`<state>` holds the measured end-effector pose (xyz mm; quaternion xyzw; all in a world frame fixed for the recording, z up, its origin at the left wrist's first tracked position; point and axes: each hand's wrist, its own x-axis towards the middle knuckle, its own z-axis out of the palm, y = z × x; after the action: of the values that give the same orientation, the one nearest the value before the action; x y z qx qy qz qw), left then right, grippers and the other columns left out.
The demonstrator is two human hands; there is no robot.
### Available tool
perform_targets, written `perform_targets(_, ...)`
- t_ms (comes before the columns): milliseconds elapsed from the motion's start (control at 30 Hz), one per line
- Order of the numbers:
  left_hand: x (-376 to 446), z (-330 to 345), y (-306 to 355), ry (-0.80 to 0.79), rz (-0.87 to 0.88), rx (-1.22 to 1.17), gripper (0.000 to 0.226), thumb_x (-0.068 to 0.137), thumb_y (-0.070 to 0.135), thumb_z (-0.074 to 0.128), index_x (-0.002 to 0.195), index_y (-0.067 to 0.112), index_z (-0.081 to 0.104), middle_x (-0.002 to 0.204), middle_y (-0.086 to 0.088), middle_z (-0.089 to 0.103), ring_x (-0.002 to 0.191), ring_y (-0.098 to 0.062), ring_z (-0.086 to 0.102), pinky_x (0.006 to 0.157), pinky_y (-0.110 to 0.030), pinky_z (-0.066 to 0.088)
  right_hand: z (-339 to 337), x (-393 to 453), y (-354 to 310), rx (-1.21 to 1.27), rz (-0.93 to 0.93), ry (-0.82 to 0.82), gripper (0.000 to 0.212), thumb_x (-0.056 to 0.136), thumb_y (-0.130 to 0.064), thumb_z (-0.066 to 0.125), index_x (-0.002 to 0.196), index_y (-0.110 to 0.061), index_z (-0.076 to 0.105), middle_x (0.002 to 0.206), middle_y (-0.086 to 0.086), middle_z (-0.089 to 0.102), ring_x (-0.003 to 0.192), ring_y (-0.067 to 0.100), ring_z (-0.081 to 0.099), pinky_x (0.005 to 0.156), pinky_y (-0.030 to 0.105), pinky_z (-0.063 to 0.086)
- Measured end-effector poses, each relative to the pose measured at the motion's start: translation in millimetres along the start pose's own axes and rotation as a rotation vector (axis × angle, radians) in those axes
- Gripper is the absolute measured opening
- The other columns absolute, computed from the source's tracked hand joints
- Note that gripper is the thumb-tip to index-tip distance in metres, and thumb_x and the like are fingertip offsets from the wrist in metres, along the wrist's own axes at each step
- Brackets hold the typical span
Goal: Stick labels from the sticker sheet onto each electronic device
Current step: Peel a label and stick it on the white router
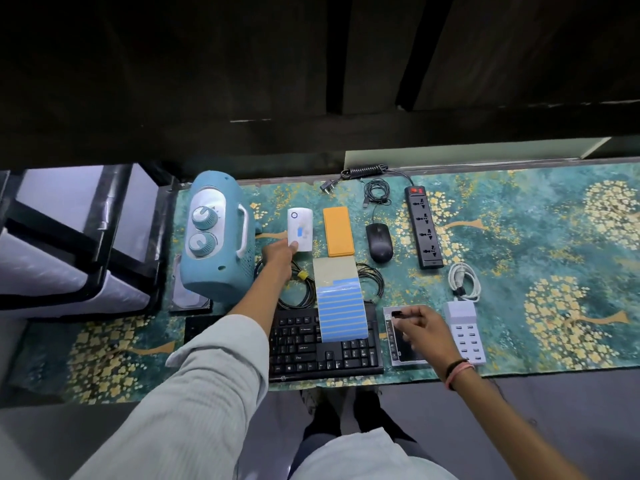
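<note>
The sticker sheet (342, 311) lies partly on the black keyboard (311, 351); blue labels fill its near half and its far half is bare backing. My left hand (280, 259) holds the near left corner of a white device (302, 233), thumb on top. That device carries a blue label. My right hand (420, 329) is over a silver drive caddy (401, 355), fingertips at its far corner by a small black part; blur hides whether they grip. Around them lie an orange power bank (338, 232), a black mouse (379, 244), a power strip (424, 226) and a white USB charger (464, 336).
A big teal device with two dials (214, 237) stands at the left, partly over a hard drive (190, 299). Coiled cables (298, 285) lie by the sheet, and a white cable (464, 282) lies beyond the charger. Everything sits on a green patterned mat (554, 271). A black-framed case (69, 237) is far left.
</note>
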<state>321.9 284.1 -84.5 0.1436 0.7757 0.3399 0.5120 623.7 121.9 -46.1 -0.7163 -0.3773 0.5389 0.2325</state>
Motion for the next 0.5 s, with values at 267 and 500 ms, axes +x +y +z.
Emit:
perform_targets(267, 9.9, 5.5, -11.8, 0.099, 0.022, 0.027, 0.027, 0.095, -0.002, 0.063, 0.12, -0.001, 0.072, 0.111, -0.014, 0.072, 0.087, -0.019, 0.059, 0.073, -0.029, 0.046, 7.0, 4.2, 3.0, -0.012, -0.016, 0.002, 0.014, 0.086, -0.014, 0.075, 0.095, -0.016, 0.064, 0.08, 0.007, 0.058, 0.072, 0.023, 0.058, 0.064, 0.038, 0.048)
perform_targets(500, 3.8, 12.5, -13.9, 0.222, 0.064, -0.043, 0.035, 0.092, -0.016, 0.051, 0.101, 0.011, 0.071, 0.095, -0.008, 0.063, 0.084, -0.022, 0.059, 0.075, -0.029, 0.051, 10.4, 5.3, -2.1, -0.036, -0.023, -0.001, 0.014, 0.087, -0.016, 0.074, 0.097, -0.017, 0.065, 0.085, 0.01, 0.063, 0.074, 0.022, 0.06, 0.068, 0.036, 0.051)
